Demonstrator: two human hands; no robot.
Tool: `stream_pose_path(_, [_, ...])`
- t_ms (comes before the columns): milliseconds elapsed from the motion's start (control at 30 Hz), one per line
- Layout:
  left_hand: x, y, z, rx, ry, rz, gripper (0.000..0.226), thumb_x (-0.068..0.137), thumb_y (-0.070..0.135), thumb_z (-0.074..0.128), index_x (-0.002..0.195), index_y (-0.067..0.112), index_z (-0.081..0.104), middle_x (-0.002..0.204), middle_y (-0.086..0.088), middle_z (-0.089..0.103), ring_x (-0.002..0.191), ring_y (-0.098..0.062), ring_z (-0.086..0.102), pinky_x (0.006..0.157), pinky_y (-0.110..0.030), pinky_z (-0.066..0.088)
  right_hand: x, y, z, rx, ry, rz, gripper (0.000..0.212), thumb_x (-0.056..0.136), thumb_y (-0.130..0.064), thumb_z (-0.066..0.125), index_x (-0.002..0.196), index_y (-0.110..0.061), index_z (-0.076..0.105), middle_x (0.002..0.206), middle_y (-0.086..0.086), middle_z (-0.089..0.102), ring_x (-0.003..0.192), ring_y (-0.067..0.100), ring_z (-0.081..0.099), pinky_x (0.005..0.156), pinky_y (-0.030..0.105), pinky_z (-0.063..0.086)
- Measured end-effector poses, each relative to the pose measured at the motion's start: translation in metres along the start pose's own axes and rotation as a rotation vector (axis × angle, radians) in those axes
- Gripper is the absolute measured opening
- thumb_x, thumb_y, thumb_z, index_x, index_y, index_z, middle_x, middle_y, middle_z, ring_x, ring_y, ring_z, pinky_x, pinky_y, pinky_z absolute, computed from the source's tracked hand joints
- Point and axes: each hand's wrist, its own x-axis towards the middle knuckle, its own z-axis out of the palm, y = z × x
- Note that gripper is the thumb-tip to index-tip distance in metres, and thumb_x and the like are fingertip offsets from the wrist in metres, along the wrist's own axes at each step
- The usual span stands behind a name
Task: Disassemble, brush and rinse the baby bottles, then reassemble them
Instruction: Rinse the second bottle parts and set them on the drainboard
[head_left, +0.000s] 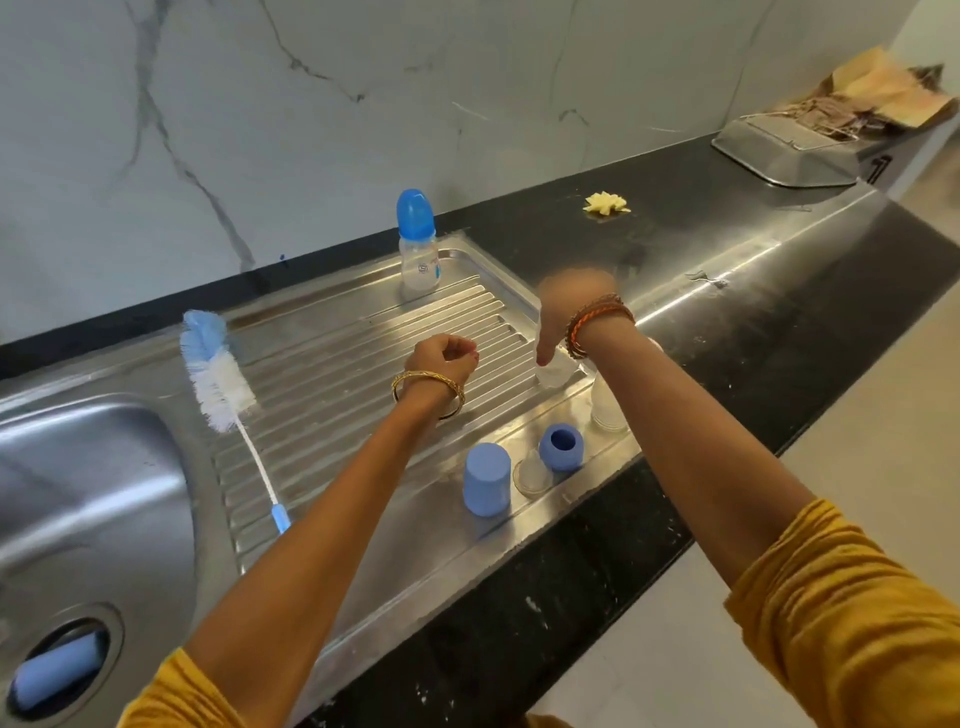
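A silver ribbed steel drainboard (332, 332) anchors the scene: at its far edge, a clear baby bottle (418, 260) with a bright blue cap; on its left, a blue-and-white bristled brush (218, 371); along its near edge, a pale blue cap (487, 479) and a darker blue ring (562, 447). Beyond it, white marble wall (260, 104) veined grey; beside it, black speckled countertop (753, 322). Mustard-yellow sleeves (852, 618) frame it.

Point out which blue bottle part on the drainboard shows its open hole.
The blue screw ring, by the front edge, right of the clear teat. Its opening faces the camera; the blue cap left of it shows only a closed end.
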Motion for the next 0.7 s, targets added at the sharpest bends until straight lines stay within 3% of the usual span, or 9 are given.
stream_pose_path(233, [0.008,0.002,0.006,0.0,-0.036,0.007,0.022,0.087,0.007,0.06,0.108,0.005,0.061,0.105,-0.012,0.064,0.102,-0.029,0.061,0.092,-0.042,0.05,0.001,0.002,-0.004,0.043,-0.073,0.008,0.078,0.06,-0.057,0.078,0.117,-0.009,0.054,0.103,0.009,0.063,0.097,0.029,0.061,0.088,0.045,0.052])
stream_pose_path(433, [0.014,0.0,0.007,-0.022,-0.032,-0.01,0.022,0.087,0.007,0.06,0.109,0.005,0.061,0.107,-0.012,0.064,0.103,-0.03,0.06,0.094,-0.043,0.049,0.004,-0.001,-0.002,0.11,-0.031,0.011,0.079,0.059,-0.06,0.076,0.114,-0.009,0.054,0.096,0.01,0.06,0.094,0.03,0.061,0.087,0.046,0.052])
stream_pose_path(700, [0.009,-0.004,0.004,-0.061,0.005,-0.021,0.023,0.088,0.005,0.057,0.111,0.003,0.06,0.111,-0.014,0.063,0.104,-0.029,0.06,0.091,-0.037,0.05,0.002,0.001,0.001,0.29,0.046,0.03,0.083,0.062,-0.057,0.076,0.126,-0.012,0.046,0.117,0.011,0.058,0.104,0.029,0.056,0.092,0.047,0.049])
